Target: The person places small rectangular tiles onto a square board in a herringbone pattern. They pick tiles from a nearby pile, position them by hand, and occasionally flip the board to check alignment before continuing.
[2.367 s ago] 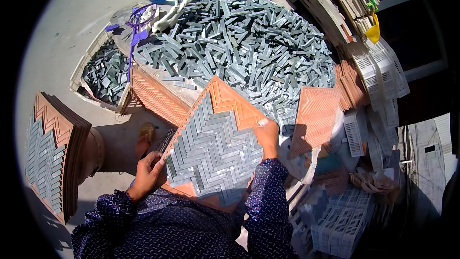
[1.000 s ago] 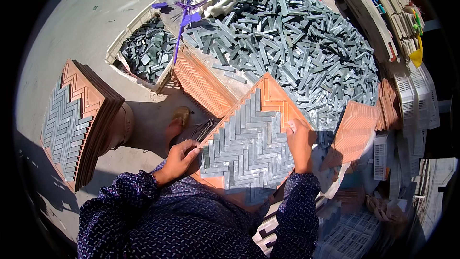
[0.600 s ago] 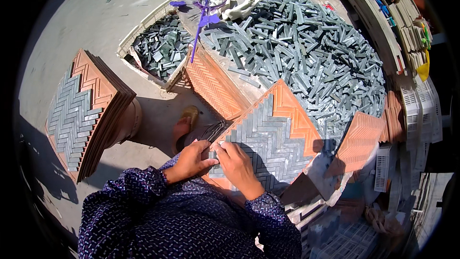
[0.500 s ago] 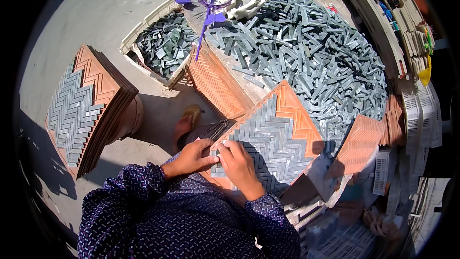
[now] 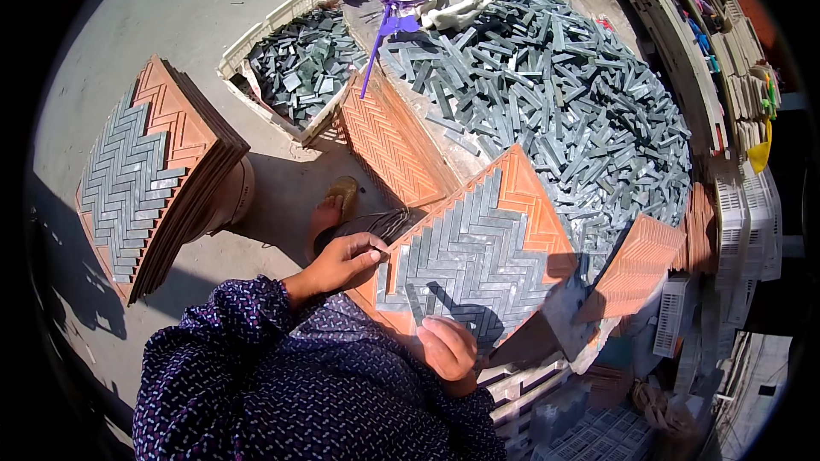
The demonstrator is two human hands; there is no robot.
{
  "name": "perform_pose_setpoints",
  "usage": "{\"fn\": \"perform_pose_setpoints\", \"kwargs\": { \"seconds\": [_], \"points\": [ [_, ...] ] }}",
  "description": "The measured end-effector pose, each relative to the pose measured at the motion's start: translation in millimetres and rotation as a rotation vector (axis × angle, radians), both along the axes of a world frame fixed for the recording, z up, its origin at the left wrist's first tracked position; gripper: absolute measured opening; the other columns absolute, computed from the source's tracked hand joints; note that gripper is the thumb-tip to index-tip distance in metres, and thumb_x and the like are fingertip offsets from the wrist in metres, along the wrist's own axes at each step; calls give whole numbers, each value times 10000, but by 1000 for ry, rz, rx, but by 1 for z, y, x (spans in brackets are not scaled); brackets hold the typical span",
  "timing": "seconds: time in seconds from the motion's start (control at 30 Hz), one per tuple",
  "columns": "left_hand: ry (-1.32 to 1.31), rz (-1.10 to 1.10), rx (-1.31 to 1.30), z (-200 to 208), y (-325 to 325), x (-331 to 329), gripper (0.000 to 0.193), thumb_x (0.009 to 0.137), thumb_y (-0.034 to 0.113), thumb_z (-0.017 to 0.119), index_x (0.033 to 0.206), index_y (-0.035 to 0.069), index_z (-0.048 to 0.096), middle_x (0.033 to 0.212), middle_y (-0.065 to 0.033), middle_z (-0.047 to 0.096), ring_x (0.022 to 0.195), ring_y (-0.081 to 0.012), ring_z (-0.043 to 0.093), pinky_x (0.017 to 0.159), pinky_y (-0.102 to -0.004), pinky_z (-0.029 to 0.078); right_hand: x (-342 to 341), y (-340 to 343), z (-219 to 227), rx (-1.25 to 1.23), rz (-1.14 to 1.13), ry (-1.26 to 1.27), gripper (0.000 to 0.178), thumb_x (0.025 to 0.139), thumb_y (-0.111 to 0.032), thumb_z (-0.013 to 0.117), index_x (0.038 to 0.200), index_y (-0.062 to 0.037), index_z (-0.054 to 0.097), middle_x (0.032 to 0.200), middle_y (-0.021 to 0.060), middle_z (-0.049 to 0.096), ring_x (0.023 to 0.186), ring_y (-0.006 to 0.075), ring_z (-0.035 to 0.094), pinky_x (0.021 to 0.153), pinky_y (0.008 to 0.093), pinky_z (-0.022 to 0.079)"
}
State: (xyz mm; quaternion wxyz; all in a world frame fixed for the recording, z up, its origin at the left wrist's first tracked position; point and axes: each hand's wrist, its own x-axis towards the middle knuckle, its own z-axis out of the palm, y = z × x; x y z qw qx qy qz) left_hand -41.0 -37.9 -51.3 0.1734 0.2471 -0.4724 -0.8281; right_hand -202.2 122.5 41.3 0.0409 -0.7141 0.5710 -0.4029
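An orange herringbone mould tray (image 5: 523, 177) lies tilted before me, mostly filled with grey stone strips (image 5: 465, 243). Bare orange slots show at its far corner and along its near left edge. My right hand (image 5: 450, 347) is over the tray's near edge, its fingers closed on a slim grey stone strip (image 5: 414, 302) that sticks up and casts a shadow on the filled rows. At the tray's left edge, my left hand (image 5: 346, 263) has thumb and fingers pinched together. A small dark bit shows at its fingertips, too small to name.
A heap of loose grey strips (image 5: 564, 94) covers the table beyond. To the left, a stack of orange trays (image 5: 184, 132) stands on a bucket-like support. Beyond are a cream crate (image 5: 231, 68) of dark pieces and a purple fly swatter (image 5: 376, 51). Another orange tray (image 5: 636, 260) leans right.
My right hand has drawn away from the left, toward me and slightly right, and now shows a grey strip. The left hand stays by the tray's left edge.
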Motion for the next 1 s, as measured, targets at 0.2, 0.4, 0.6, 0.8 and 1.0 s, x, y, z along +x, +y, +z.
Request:
{"fn": "perform_pose_setpoints", "kwargs": {
  "seconds": [0.2,0.4,0.6,0.8,1.0],
  "points": [
    [2,2,-11,5,0,0,225,927,157,517,1067,-16,551,973,-27,576,927,-90,513,842,-236,411,3,-1,-1,0,57,16,155,691,54,650,844,27,641,938,109,611,795,268,638,681,347,549],
    [1,6,-29,3,-1,0,234,927,158,519,1076,-20,549,979,-28,577,931,-89,511,847,-238,410,-1,-20,-8,111,28,-3,221,688,41,655,906,5,644,944,100,593,791,257,627,654,333,524],
    [6,7,-56,1,-1,-1,232,927,154,516,1075,-22,551,975,-26,576,922,-90,509,845,-240,409,-2,-51,-8,340,-60,-190,192,733,67,618,907,-9,649,918,115,615,785,271,626,654,327,508],
    [13,3,9,3,-1,3,231,929,156,513,1069,-23,553,971,-30,576,917,-91,511,840,-239,410,2,-85,-17,387,-38,-100,146,749,15,630,892,-16,626,872,100,592,806,276,596,689,346,490],
    [32,17,-38,-1,0,0,230,924,153,521,1067,-25,553,963,-32,579,907,-91,508,830,-241,414,5,-81,-19,361,-108,5,211,718,21,650,924,-25,641,852,106,553,796,275,560,674,354,472]
  ]
}}
